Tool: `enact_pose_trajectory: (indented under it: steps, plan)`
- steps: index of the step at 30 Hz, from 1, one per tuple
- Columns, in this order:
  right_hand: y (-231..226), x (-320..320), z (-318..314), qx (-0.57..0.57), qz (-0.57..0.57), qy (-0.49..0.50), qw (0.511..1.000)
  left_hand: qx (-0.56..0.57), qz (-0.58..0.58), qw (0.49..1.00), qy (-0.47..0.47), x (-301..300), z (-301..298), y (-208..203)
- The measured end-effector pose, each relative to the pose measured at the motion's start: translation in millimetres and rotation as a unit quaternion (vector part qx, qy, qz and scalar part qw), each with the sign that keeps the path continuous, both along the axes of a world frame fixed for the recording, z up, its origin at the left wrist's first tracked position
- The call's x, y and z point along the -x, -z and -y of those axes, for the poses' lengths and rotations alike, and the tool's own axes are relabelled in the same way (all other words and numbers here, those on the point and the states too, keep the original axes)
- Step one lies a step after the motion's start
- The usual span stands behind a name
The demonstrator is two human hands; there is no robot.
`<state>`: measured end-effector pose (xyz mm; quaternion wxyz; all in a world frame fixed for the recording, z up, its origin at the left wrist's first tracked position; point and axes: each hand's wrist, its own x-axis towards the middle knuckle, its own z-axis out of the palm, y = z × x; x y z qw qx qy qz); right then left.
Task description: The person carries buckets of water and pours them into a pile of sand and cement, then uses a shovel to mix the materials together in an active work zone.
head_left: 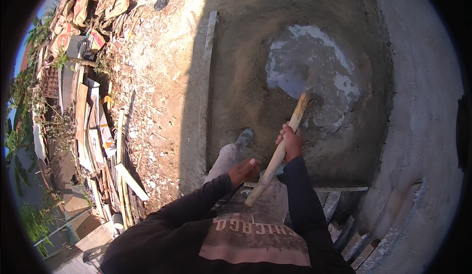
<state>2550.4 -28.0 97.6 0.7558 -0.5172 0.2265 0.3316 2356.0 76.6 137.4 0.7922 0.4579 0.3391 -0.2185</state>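
Observation:
My right hand [291, 141] is wrapped around a long, pale wooden tool handle [276, 161], about halfway along it. The handle slants from near my waist up to a patch of wet grey cement mix [329, 60]. Its far end meets the mix, where the tool's head cannot be clearly made out. My left hand [243, 171] is off the handle, just to its left, with the thumb stretched out and nothing seen in it. Some of its fingers are hidden. Around the whitish patch spreads a bed of brown-grey sandy mix [241, 77].
A long board [208, 77] edges the bed on the left, and a concrete strip [418, 77] runs along the right. Wooden planks [354, 239] lie at lower right. Scrap timber [93, 126] and crumpled sacks [81, 8] are piled at far left. My boot [245, 137] stands in the bed.

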Motion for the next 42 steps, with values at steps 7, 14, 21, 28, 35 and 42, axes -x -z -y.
enact_pose_trajectory:
  steps: [7,14,21,28,35,42]
  plan:
    - [13.8,77.9,-35.8,0.038,-0.121,-0.282,0.951,0.047,-0.058,0.974,-0.212,-40.3,-83.9,132.0]
    - [150.8,89.5,-228.8,0.186,0.019,-0.346,0.919,-0.184,-0.083,0.962,-0.184,-119.2,-236.1,265.9]
    - [276.8,82.1,-380.8,0.119,0.023,-0.41,0.904,-0.395,-0.161,0.904,-0.027,-118.1,-392.3,430.1]
    - [338.1,155.1,-320.6,0.2,0.179,-0.42,0.867,-0.362,-0.219,0.905,-0.033,-66.3,-328.1,444.6]
    - [263.9,171.9,-200.9,0.224,-0.094,-0.585,0.774,-0.328,-0.354,0.868,-0.112,28.8,-178.0,429.0]
    - [243.6,-27.2,-120.6,0.186,-0.052,-0.64,0.744,-0.186,-0.225,0.882,-0.371,-146.3,-107.5,388.9]
